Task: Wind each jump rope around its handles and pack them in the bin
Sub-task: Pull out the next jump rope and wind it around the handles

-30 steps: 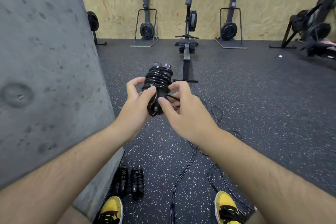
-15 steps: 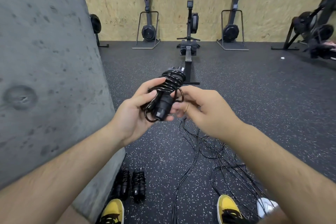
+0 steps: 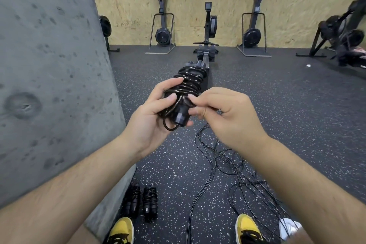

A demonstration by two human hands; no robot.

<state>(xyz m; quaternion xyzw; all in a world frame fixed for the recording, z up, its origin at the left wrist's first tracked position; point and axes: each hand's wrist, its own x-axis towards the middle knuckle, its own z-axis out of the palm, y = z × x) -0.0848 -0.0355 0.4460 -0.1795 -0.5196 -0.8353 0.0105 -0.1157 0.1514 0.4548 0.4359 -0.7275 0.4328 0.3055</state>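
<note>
A black jump rope (image 3: 189, 83) is coiled around its paired handles and held at chest height. My left hand (image 3: 152, 117) grips the bundle from the left, thumb across the coils. My right hand (image 3: 223, 113) pinches the rope's loose end against the lower part of the handles. A small loop of cord hangs under the bundle. Two wound jump ropes (image 3: 141, 202) lie side by side on the floor by my left foot. Several loose black ropes (image 3: 223, 166) sprawl tangled on the floor between my feet. No bin shows.
A grey concrete pillar (image 3: 49, 77) fills the left. A rowing machine (image 3: 207, 45) stands straight ahead, ski machines (image 3: 162, 33) line the chipboard wall, bikes (image 3: 340, 31) stand at the right. My yellow shoes (image 3: 247, 228) are on the speckled rubber floor; a white object (image 3: 287, 228) lies beside the right one.
The bundle has tilted from upright to leaning away. My right hand moved from under it to pinching the rope end at its right side. The view dropped, showing more loose rope.
</note>
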